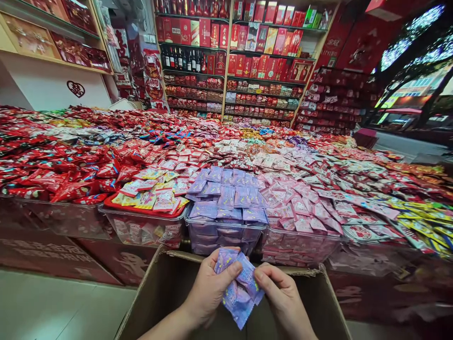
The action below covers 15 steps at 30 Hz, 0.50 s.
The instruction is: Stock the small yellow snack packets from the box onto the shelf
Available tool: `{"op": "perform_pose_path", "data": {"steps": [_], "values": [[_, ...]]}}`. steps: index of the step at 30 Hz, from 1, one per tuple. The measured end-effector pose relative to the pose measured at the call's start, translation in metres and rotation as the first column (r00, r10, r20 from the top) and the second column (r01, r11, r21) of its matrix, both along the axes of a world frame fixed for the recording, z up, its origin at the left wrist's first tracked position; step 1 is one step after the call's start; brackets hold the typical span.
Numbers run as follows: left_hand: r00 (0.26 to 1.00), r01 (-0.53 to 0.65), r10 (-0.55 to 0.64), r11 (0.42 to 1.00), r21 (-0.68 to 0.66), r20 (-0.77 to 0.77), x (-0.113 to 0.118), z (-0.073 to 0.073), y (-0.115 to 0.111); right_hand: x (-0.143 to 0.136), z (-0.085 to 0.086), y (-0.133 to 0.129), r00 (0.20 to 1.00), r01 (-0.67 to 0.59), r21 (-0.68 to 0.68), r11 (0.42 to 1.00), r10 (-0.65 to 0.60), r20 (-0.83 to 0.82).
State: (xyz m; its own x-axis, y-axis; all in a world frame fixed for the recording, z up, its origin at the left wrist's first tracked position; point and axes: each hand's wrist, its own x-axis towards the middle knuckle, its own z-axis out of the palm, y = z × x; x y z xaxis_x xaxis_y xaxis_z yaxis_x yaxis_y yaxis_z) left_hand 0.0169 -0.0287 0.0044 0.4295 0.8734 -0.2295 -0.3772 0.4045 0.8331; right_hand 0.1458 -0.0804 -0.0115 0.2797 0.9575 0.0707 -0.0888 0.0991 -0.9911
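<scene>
Several purple candy packets are gripped between my two hands, above an open cardboard box. My left hand is closed round the packets from the left, its thumb pressed over the front. On the other side my right hand pinches the edge of a packet between thumb and fingers. Just beyond the box stands a clear plastic bin heaped with neatly layered purple packets of the same look. Little of the inside of the box shows; it is dark behind my hands.
Left of the purple bin is a red-rimmed bin of yellow and pink packets; to its right, a bin of pink packets. Red packets pile up further left. Shelves of red boxes and bottles line the back. Tiled floor shows lower left.
</scene>
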Motion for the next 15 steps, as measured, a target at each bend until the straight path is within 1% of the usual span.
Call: {"op": "perform_pose_path", "data": {"steps": [2, 3, 4, 6, 8, 9, 10, 12, 13, 15], "values": [[1.0, 0.017, -0.017, 1.0, -0.003, -0.017, -0.001, 0.003, 0.001, 0.004, 0.001, -0.002, 0.987, 0.018, 0.118, 0.993, -0.036, 0.159], [0.999, 0.027, -0.027, 1.0, -0.003, -0.034, -0.003, 0.004, 0.001, 0.006, 0.002, -0.003, 0.963, 0.022, 0.213, 0.977, -0.078, 0.257], [0.998, 0.043, -0.044, 0.999, -0.006, -0.052, -0.004, 0.006, 0.003, 0.009, 0.002, -0.004, 0.925, 0.02, 0.322, 0.947, -0.14, 0.354], [0.992, 0.101, -0.103, 0.994, -0.031, -0.074, -0.007, 0.009, 0.005, 0.014, 0.003, -0.004, 0.811, -0.011, 0.521, 0.854, -0.297, 0.504], [0.981, 0.178, -0.181, 0.983, -0.054, -0.067, -0.01, 0.013, 0.007, 0.017, 0.005, -0.003, 0.696, -0.074, 0.629, 0.774, -0.412, 0.588], [0.977, 0.2, -0.204, 0.978, -0.058, -0.065, -0.011, 0.014, 0.007, 0.018, 0.006, -0.003, 0.652, -0.113, 0.644, 0.757, -0.433, 0.623], [0.976, 0.205, -0.208, 0.977, -0.054, -0.063, -0.012, 0.015, 0.008, 0.019, 0.007, -0.003, 0.618, -0.155, 0.638, 0.755, -0.429, 0.658], [0.985, 0.156, -0.157, 0.987, -0.032, -0.066, -0.013, 0.017, 0.009, 0.019, 0.008, -0.003, 0.578, -0.219, 0.59, 0.777, -0.384, 0.72], [0.99, 0.12, -0.122, 0.992, -0.023, -0.07, -0.014, 0.018, 0.009, 0.02, 0.008, -0.003, 0.574, -0.219, 0.563, 0.797, -0.361, 0.735], [0.994, 0.077, -0.077, 0.997, 0.0, -0.075, -0.014, 0.018, 0.011, 0.02, 0.006, -0.005, 0.606, -0.158, 0.517, 0.841, -0.331, 0.724]]}}
